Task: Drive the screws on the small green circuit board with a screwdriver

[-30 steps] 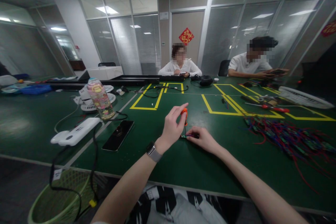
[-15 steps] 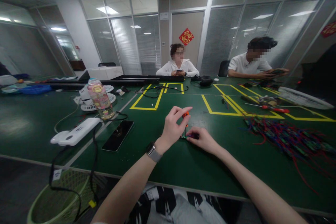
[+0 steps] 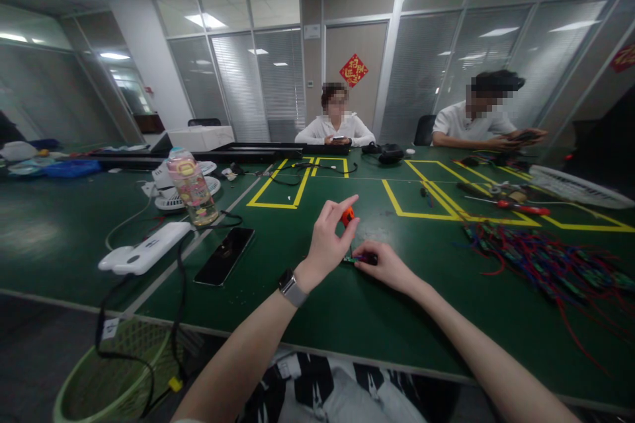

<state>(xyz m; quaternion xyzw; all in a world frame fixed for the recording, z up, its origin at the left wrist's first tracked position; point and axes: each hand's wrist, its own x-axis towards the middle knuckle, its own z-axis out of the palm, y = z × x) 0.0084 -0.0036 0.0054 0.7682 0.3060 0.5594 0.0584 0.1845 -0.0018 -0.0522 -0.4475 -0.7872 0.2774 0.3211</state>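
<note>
My left hand (image 3: 326, 236), with a watch on the wrist, holds a small screwdriver (image 3: 348, 215) by its orange handle. The thumb and fingers are curved around the handle, and its thin dark shaft points down. Just below its tip lies a small green circuit board (image 3: 349, 260) at the tabletop. My right hand (image 3: 389, 265) pinches the right end of that board between thumb and fingers. A dark part with a purplish sheen shows at those fingertips; its kind is unclear. Whether the shaft's tip touches the board I cannot tell.
Wired circuit boards (image 3: 546, 254) are heaped at right, near a red-handled screwdriver (image 3: 523, 206). At left are a phone (image 3: 225, 256), a white power strip (image 3: 149, 248) and a bottle (image 3: 193, 192). A green basket (image 3: 74, 393) stands below the edge. Two people sit opposite.
My left hand's fingers have shifted slightly around the screwdriver, and more of the orange handle shows now. My right hand stays in place on the board.
</note>
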